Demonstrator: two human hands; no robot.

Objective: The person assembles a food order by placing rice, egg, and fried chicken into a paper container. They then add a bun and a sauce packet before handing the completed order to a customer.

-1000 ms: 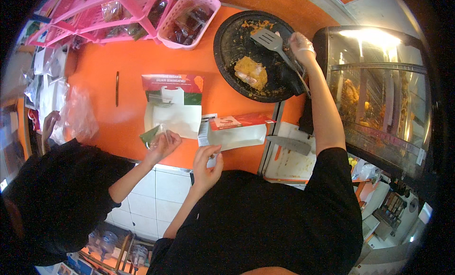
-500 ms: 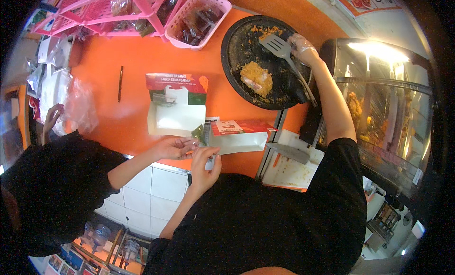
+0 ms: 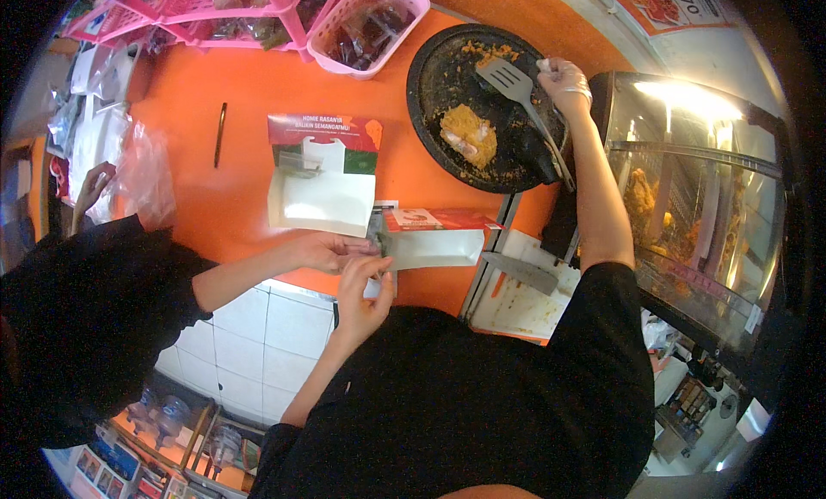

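A glass display case (image 3: 688, 198) stands right of the round black dish (image 3: 430, 73), with an open red-and-green box (image 3: 340, 198) to that dish's lower left and a second, red-topped box (image 3: 434, 249) just below it. A slotted spatula (image 3: 533, 116) rests across the dish's right side; the left hand (image 3: 364, 301), well below and left of the dish, curls its fingers toward the thumb, pinching what I cannot tell. At the dish's right rim the gloved right hand (image 3: 565, 84) has bunched fingers, its grip likewise unclear, while the crumbed yellow piece (image 3: 469, 136) lies inside the dish.
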